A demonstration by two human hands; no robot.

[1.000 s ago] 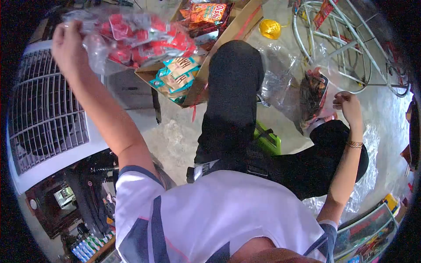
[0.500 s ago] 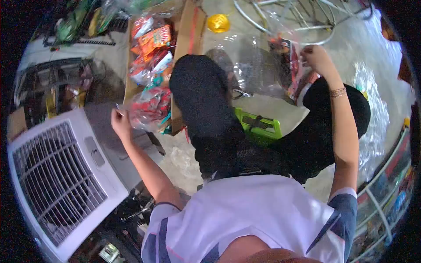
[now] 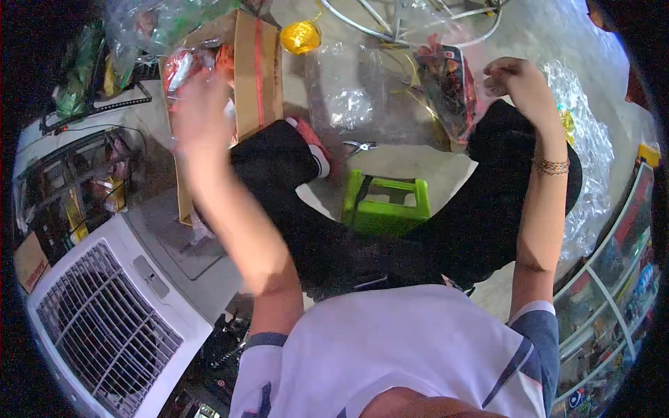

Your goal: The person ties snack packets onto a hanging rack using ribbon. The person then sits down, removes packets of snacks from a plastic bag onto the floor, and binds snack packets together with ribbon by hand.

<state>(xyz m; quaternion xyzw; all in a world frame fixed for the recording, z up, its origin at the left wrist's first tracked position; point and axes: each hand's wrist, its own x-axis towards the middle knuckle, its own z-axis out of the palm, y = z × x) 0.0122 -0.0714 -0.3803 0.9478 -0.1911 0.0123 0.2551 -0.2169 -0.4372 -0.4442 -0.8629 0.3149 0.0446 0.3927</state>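
My left hand (image 3: 202, 115) is smeared by motion above the cardboard box (image 3: 258, 76), whose red and orange plastic packets (image 3: 182, 67) it partly covers. Whether its fingers grip anything is lost in the blur. On the other side, my right hand (image 3: 517, 85) hovers above my bent knee, fingers loosely curled with thumb and fingertips apart, nothing visible between them. Just left of it, not visibly touched, is a clear plastic bag with red and black contents (image 3: 448, 87).
Between my legs are a green plastic stool (image 3: 387, 207) and pliers (image 3: 359, 146). A yellow twine ball (image 3: 301, 37) lies beyond the box, near a white metal frame (image 3: 397, 28). Clear plastic sheeting (image 3: 582, 139) spreads at right; an air cooler (image 3: 108, 324) stands at left.
My left hand has moved up and right, from the box's near end to over its contents. My left leg has swung away from the box, exposing the shoe and pliers. The view has shifted.
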